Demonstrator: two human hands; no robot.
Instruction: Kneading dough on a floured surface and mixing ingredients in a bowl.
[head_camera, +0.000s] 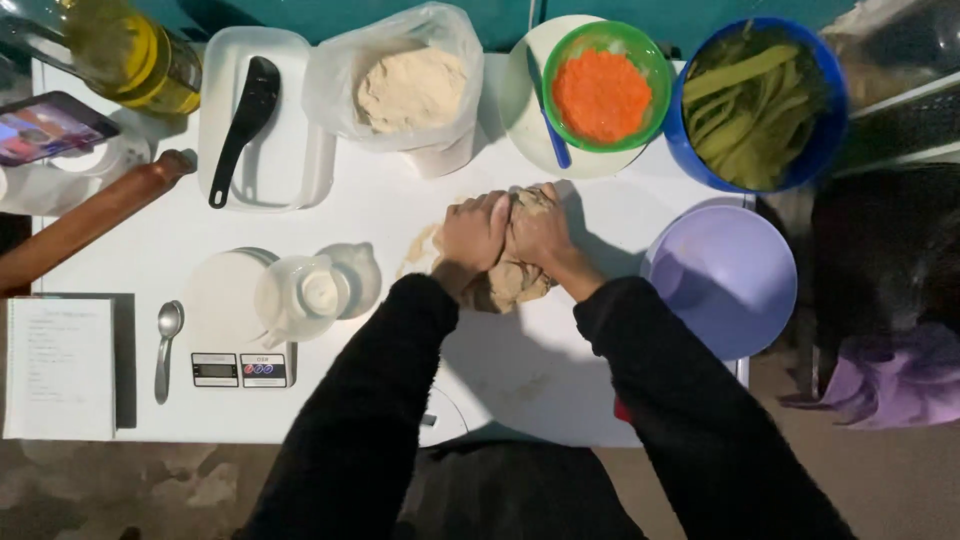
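A lump of tan dough (512, 282) lies on the white table (380, 200) near its middle. My left hand (472, 238) and my right hand (540, 228) are pressed side by side on top of the dough, fingers curled over its far edge. Both arms are in black sleeves. A thin smear of dough (422, 247) sticks to the table just left of my left hand.
Behind stand a bag of flour (410, 88), a green bowl of grated carrot (603, 92), a blue bowl of greens (755, 100). A lilac bowl (725, 280) sits right. Left: white tray with black spoon (243, 125), rolling pin (90, 220), scale with jug (300, 295), spoon (166, 345), notebook (60, 365), oil bottle (130, 55).
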